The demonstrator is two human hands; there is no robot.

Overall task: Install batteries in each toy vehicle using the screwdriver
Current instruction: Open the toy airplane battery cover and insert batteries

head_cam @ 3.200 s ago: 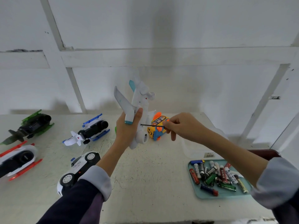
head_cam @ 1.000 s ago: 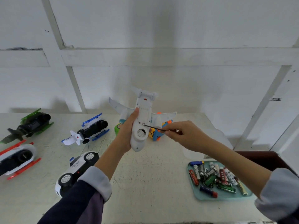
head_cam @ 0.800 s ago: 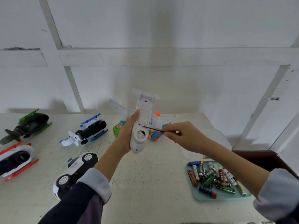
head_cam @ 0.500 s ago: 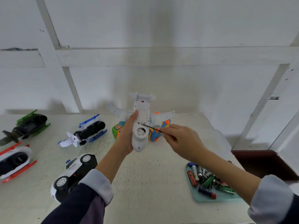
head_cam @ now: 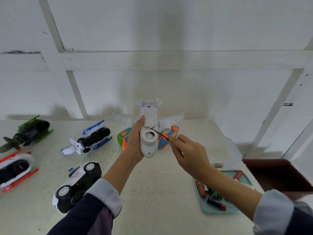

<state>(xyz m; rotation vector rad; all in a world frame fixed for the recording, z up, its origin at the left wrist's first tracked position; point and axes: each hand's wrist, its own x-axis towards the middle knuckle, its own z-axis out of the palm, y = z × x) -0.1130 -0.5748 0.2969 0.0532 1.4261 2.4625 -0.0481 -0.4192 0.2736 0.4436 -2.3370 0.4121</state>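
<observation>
Left grip (head_cam: 135, 143) clasping white toy plane (head_cam: 149, 133) belly-up, right grip (head_cam: 188, 151) pinching screwdriver (head_cam: 159, 133)

The one word that can be read is "POLICE", in dark letters on the white side of the police car (head_cam: 77, 185), which lies tipped on the near left of the counter (head_cam: 152, 192). A small label (head_cam: 218, 165) at the right, just beyond the battery tray (head_cam: 218, 211), is too blurred to read, and so is the print on the batteries (head_cam: 200, 188).
</observation>
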